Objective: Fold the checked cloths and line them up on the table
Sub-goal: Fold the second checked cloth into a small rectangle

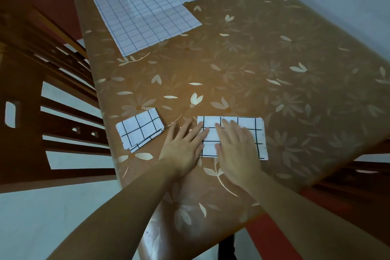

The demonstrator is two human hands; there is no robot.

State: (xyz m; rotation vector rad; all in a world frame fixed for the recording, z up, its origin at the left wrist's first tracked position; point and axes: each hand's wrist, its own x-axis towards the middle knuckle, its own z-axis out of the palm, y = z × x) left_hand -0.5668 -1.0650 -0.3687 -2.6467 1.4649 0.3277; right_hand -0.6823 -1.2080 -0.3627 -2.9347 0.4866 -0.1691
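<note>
A partly folded white cloth with a dark check [249, 133] lies as a long rectangle near the table's front edge. My right hand [236, 148] lies flat on its middle, fingers straight. My left hand [183, 145] rests flat beside it, fingertips overlapping the cloth's left edge. A small folded checked cloth [140, 130] sits to the left, near the table's left edge. Unfolded checked cloths [147, 19] lie spread and overlapping at the far end of the table.
The table [274, 65] wears a brown cover with pale flower and leaf prints. A dark wooden chair back [52, 82] stands close along the left edge. Another wooden piece [358, 186] shows at the right front corner. Pale floor lies below.
</note>
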